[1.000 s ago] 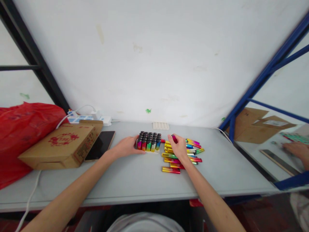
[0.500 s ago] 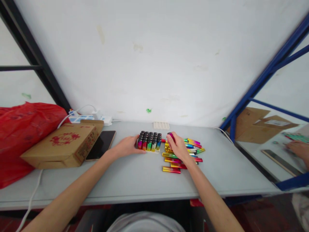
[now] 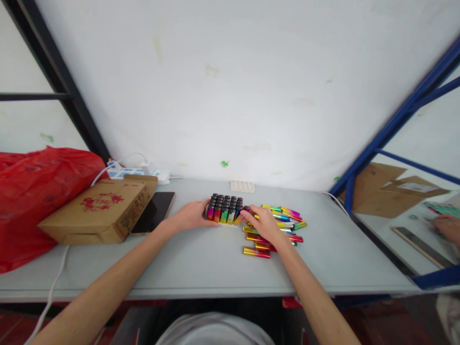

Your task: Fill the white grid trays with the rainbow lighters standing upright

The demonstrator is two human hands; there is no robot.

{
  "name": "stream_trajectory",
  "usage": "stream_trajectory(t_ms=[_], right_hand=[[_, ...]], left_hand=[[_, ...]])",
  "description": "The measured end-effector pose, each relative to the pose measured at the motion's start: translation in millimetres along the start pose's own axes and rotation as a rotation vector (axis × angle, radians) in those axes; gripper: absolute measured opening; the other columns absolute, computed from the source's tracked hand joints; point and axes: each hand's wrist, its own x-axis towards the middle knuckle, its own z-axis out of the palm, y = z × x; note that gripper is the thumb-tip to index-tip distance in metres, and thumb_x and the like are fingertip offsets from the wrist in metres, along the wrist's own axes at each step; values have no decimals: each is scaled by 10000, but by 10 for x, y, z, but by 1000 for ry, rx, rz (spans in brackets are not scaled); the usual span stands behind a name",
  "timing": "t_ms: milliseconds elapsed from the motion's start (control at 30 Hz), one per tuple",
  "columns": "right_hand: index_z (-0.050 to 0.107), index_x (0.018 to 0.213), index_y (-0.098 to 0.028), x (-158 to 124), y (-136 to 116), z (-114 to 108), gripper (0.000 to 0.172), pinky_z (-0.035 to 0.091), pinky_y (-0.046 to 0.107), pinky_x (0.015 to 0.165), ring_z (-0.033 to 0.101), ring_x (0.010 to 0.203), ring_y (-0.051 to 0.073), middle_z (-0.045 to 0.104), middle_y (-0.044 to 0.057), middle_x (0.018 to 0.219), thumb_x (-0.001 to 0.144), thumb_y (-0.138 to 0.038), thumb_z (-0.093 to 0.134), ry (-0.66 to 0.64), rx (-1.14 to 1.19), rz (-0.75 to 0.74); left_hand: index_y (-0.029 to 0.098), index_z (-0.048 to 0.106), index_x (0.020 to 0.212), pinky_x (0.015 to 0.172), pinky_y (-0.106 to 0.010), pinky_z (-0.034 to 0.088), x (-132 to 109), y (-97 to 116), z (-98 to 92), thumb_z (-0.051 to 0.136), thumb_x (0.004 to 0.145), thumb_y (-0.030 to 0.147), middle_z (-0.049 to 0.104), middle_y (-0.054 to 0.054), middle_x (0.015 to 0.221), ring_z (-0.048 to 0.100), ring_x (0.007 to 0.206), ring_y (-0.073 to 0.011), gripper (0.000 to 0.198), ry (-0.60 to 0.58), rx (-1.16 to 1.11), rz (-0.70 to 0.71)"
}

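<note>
Several lighters with black tops [image 3: 225,201] stand upright in close rows, with a pale tray edge [image 3: 225,223] showing beneath them. My left hand [image 3: 192,215] grips this block at its left side, the thumb along the front. Between the fingertips of my right hand [image 3: 265,223] is a single lighter [image 3: 239,218], tilted against the block's front right corner; its lower end meets the tray there. Under and around my right hand lies a loose pile of shiny colored lighters [image 3: 256,251], partly covered by the hand.
A white tray with hollows [image 3: 242,186] lies by the wall. To the left are a cardboard box [image 3: 97,211], a dark phone or tablet [image 3: 154,211], a red bag [image 3: 50,191] and a power strip [image 3: 131,172]. Beyond the blue frame [image 3: 366,155] another person's hand [image 3: 447,225] shows.
My right hand has brought a lighter from above the pile leftward and down to the block's front right corner. My left hand stays on the block. The view has shifted slightly.
</note>
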Motion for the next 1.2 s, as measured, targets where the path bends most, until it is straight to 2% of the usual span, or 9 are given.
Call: stream_trajectory(t_ms=[133, 267, 433, 567, 667, 733, 833, 1033, 1200], right_hand=[[644, 792, -216, 5, -30, 27, 458, 360, 274, 649, 542, 629, 164, 673, 1, 714, 1057, -561, 500, -80, -54, -58], [648, 761, -208, 8, -72, 60, 460, 404, 306, 772, 586, 729, 190, 693, 43, 771, 1028, -572, 560, -33, -195, -123], [674, 822, -207, 71, 62, -82, 428, 427, 294, 756, 598, 712, 173, 684, 10, 759, 1077, -496, 488, 14, -117, -38], [699, 1055, -172, 392, 400, -203, 204, 478, 305, 876, 652, 901, 190, 721, 64, 994, 1062, -298, 539, 87, -185, 2], [675, 1225, -139, 728, 634, -150, 232, 446, 337, 1034, 632, 1124, 213, 684, 129, 1218, 1007, -187, 612, -56, -398, 60], [680, 1233, -125, 906, 725, -72, 257, 431, 338, 1060, 613, 1181, 224, 659, 148, 1261, 980, -155, 645, -132, -485, 87], [717, 1128, -107, 1030, 781, 16, 181, 452, 319, 1009, 636, 1113, 223, 659, 159, 1206, 960, -111, 652, -161, -498, 106], [718, 1050, -94, 910, 704, -26, 174, 454, 292, 963, 640, 1057, 212, 652, 164, 1156, 1013, -95, 548, -170, -487, 112], [717, 1066, -131, 727, 459, -70, 149, 461, 297, 887, 652, 1005, 219, 658, 144, 1154, 1021, -145, 577, -200, -480, -2]], left_hand=[[201, 588, 1353, 845, -369, 531, 1, -18, 10, 730, 700, 754, 777, -120, 1112, 731, 987, -343, 868, -3, 16, 12], [200, 602, 1311, 829, -368, 526, 12, -59, 38, 729, 700, 766, 779, -123, 1113, 732, 978, -345, 843, -2, 11, 23], [193, 614, 1267, 791, -365, 521, 14, -65, 39, 728, 702, 771, 778, -129, 1102, 731, 955, -341, 817, 6, 23, 21], [195, 609, 1277, 798, -362, 523, 14, -35, 19, 735, 707, 752, 778, -129, 1107, 731, 962, -339, 807, -11, 23, 16], [191, 611, 1258, 793, -358, 529, 21, -32, 8, 737, 704, 752, 780, -124, 1102, 735, 963, -335, 798, -25, 37, 3], [199, 624, 1228, 801, -355, 535, 23, -56, -6, 749, 697, 743, 785, -111, 1103, 741, 957, -327, 770, -26, 30, 11], [215, 649, 1199, 808, -359, 547, 14, -126, -63, 781, 654, 745, 791, -102, 1109, 746, 978, -339, 772, -17, 55, 24], [218, 683, 1148, 823, -342, 565, -37, -292, -269, 793, 641, 707, 806, -68, 1073, 750, 983, -323, 713, -80, 55, 0], [183, 694, 1102, 841, -355, 571, -67, -454, -375, 802, 645, 672, 807, -55, 1064, 735, 953, -318, 678, -55, 64, -54]])
